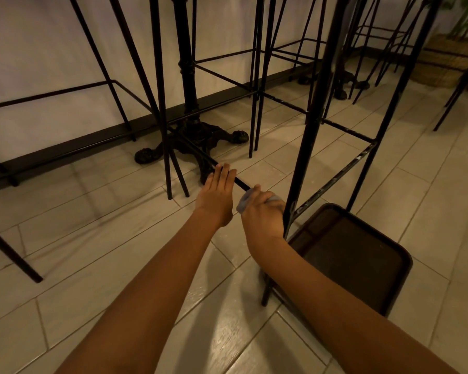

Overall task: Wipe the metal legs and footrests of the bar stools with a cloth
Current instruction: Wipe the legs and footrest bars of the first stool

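A black metal footrest bar (241, 183) of a bar stool runs low across the middle of the view. My left hand (217, 194) rests on it, fingers curled over the bar. Just to the right, my right hand (262, 214) is shut on a grey-blue cloth (244, 203) pressed around the same bar, close to the stool's front leg (305, 147). Another footrest bar (335, 179) with worn, scratched paint runs off to the right from that leg.
Several more black stools stand along the white wall. An ornate cast-iron table base (195, 141) sits behind my hands. A dark square seat (357, 255) lies low at the right. A woven basket (446, 58) with a plant stands far right. The floor is pale tile.
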A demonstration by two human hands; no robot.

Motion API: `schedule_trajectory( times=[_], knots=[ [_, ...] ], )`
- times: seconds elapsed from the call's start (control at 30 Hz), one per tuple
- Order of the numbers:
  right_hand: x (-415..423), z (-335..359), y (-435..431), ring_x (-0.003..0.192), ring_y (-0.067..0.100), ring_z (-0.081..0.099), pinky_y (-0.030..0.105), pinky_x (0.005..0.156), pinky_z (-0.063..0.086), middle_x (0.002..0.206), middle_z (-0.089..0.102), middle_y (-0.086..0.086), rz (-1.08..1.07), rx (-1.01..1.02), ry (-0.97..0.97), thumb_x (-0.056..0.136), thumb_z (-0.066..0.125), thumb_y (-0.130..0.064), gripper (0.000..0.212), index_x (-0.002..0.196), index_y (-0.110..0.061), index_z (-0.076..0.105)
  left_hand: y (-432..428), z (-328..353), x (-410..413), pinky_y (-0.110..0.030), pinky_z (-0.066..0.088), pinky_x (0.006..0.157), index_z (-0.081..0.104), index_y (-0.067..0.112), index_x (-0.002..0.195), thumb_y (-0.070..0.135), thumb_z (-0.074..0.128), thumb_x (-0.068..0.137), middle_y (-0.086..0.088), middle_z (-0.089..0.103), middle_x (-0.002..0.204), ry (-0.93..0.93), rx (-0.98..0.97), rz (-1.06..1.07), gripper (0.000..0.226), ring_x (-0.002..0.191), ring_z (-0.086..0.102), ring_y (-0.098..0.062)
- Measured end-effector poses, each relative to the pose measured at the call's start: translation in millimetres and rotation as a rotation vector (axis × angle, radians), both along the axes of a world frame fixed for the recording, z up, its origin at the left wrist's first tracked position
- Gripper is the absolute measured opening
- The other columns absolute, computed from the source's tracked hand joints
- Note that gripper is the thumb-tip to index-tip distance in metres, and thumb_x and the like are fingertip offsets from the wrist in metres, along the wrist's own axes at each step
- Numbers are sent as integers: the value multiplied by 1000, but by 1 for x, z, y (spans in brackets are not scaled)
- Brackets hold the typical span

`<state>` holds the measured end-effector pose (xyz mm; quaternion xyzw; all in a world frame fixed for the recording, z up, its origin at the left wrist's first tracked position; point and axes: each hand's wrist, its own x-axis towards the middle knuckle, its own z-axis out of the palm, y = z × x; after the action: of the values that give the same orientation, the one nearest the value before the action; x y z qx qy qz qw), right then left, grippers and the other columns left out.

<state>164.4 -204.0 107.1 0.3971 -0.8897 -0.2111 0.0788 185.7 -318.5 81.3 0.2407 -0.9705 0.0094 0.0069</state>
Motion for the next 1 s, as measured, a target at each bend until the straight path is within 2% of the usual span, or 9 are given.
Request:
schedule_trajectory(
  times=[0.17,0.23,0.33,0.5,0.67,0.77,0.9,1.0],
  knots=[
    [-1,-16,2,107,54,49,44,82,50,130,34,44,-55,43,51,89,52,-4,71,136,17,4,13,-7,4,-37,-6,117,-17,2,144,17,45,92,-15,-20,154,52,-61,-68,82,143,-18,-28],
    [-3,-12,1,109,54,48,45,85,49,130,34,44,-26,32,55,91,48,-6,67,137,15,5,16,-12,6,-36,-6,117,-15,4,144,21,43,94,-14,-17,155,69,-85,-94,79,144,-17,-27],
    [-4,-3,0,115,51,45,45,91,48,132,31,42,20,-25,1,95,39,-11,63,136,17,0,20,-18,8,-37,-4,118,-6,10,148,23,40,95,-11,-6,157,120,-103,-150,71,144,-13,-29],
    [-3,-2,1,113,48,47,44,90,49,134,31,39,36,-25,21,96,37,-10,58,137,16,5,32,-14,8,-40,0,118,8,12,148,25,41,95,-13,14,155,179,-70,-203,64,145,-5,-34],
    [0,-2,-1,107,47,50,44,81,49,125,41,41,7,37,78,93,41,-8,58,134,19,9,32,-12,2,-41,2,120,4,16,148,23,45,94,-10,9,154,101,-70,-149,68,144,-10,-34],
    [-4,3,-1,109,44,51,45,85,49,125,43,36,39,-6,35,92,44,-8,58,135,16,14,30,-8,3,-40,2,119,0,15,148,18,44,95,-9,3,156,73,-64,-146,70,144,-10,-33],
    [-4,2,3,113,46,48,47,91,48,130,36,37,50,-37,35,92,45,-9,56,136,13,18,25,-8,7,-37,5,119,0,13,148,12,48,93,-8,4,157,109,-41,-148,73,145,-7,-29],
    [1,-1,4,110,50,46,50,83,50,127,38,36,43,26,102,89,47,-8,52,132,14,29,28,-2,7,-37,5,120,3,14,148,9,48,92,-7,3,157,105,1,-142,73,146,-6,-27]
  ],
)
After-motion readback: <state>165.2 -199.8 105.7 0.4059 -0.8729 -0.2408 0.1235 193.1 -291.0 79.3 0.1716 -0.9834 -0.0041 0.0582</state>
